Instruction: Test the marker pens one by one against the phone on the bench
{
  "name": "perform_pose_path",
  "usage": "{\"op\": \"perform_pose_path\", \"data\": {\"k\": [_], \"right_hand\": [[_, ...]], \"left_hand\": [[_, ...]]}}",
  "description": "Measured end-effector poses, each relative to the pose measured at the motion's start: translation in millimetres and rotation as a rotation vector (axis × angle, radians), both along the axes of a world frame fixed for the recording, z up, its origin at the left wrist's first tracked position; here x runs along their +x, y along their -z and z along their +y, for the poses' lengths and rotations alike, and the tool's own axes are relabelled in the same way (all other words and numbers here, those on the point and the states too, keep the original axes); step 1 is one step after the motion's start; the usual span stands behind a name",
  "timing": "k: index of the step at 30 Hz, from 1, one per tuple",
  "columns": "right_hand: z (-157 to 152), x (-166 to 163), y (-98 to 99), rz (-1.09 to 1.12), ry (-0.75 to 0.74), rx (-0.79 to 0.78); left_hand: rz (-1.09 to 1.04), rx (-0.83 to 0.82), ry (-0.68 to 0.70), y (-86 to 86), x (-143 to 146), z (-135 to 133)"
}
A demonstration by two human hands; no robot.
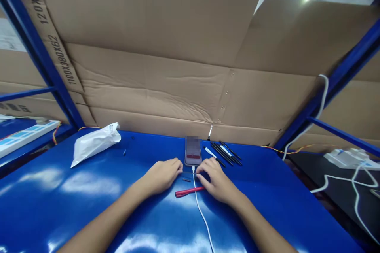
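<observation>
My left hand (163,176) rests on the blue table top (74,189) with its fingertips close to the lower left edge of a smartphone (192,152), holding nothing. The phone lies flat, its screen showing a red band. A white charging cable (198,201) runs from the phone's bottom edge toward me. My right hand (215,182) sits just right of the cable, its fingers curled near the plug. A red marker pen (188,191) lies with its right end under that hand. Several black pens (227,154) and a white-barrelled pen (211,153) lie to the phone's right.
Small dark pieces (186,179) lie between my hands. A white plastic bag (95,144) lies on the table at the left. Large cardboard sheets (148,87) stand behind, within a blue shelf frame (38,47). White power strips (26,134) (347,158) sit on both sides, with loose wires.
</observation>
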State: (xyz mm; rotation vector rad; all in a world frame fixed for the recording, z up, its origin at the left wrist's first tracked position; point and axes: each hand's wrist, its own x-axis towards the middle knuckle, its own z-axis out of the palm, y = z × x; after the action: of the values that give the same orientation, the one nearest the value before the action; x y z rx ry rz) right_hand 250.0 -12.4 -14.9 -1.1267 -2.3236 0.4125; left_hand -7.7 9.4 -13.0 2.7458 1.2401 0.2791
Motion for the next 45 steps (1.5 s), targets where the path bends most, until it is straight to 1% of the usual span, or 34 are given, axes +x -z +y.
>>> {"op": "perform_pose_path", "data": {"k": [5,9,13,15,17,19,22,25,28,31,34,36,38,41,45], "right_hand": [[-1.0,-0.8,-2.6,0.019,0.033,0.011],[4.1,9.9,-8.6,0.026,0.107,0.058],[10.9,22.2,-9.4,-0.006,0.172,0.082],[11.3,24.5,-8.7,-0.042,0.165,0.059],[8.8,23.4,-8.5,-0.069,0.122,0.022],[4.7,19.8,-9.2,-0.092,0.072,-0.024],[-0.2,15.2,-12.0,-0.131,0.027,-0.078],[-0.1,17.1,-15.9,-0.136,0.021,-0.083],[3.8,24.1,-18.4,-0.12,0.062,-0.055],[8.0,30.2,-18.0,-0.112,0.128,0.001],[10.3,32.2,-16.9,-0.087,0.167,0.055],[10.5,31.4,-17.5,-0.049,0.149,0.074],[9.5,29.0,-18.9,-0.004,0.099,0.067],[6.6,24.1,-20.7,0.053,0.037,0.031],[4.5,21.5,-21.3,0.075,0.006,0.008]], "left_hand": [[-0.004,-0.019,-0.013,2.0,-3.2,0.8],[-0.022,-0.049,-0.04,3.9,-10.5,4.7],[-0.052,-0.08,-0.034,2.5,-12.6,5.5],[-0.074,-0.081,-0.032,-0.7,-12.2,4.1],[-0.109,-0.072,-0.03,-6.0,-11.4,1.0],[-0.146,-0.079,0.007,-12.5,-10.4,-3.6],[-0.168,-0.161,0.154,-20.0,-7.2,-11.9],[-0.157,-0.233,0.254,-20.7,-2.7,-17.6],[-0.176,-0.297,0.277,-17.9,0.1,-18.7],[-0.25,-0.362,0.272,-17.8,-0.7,-15.6],[-0.344,-0.329,0.215,-20.0,-4.4,-9.6],[-0.394,-0.27,0.15,-20.2,-7.2,-5.0],[-0.422,-0.227,0.108,-18.7,-9.1,-1.4],[-0.454,-0.214,0.093,-14.8,-8.6,0.4],[-0.478,-0.203,0.091,-11.6,-6.3,0.4]]}}
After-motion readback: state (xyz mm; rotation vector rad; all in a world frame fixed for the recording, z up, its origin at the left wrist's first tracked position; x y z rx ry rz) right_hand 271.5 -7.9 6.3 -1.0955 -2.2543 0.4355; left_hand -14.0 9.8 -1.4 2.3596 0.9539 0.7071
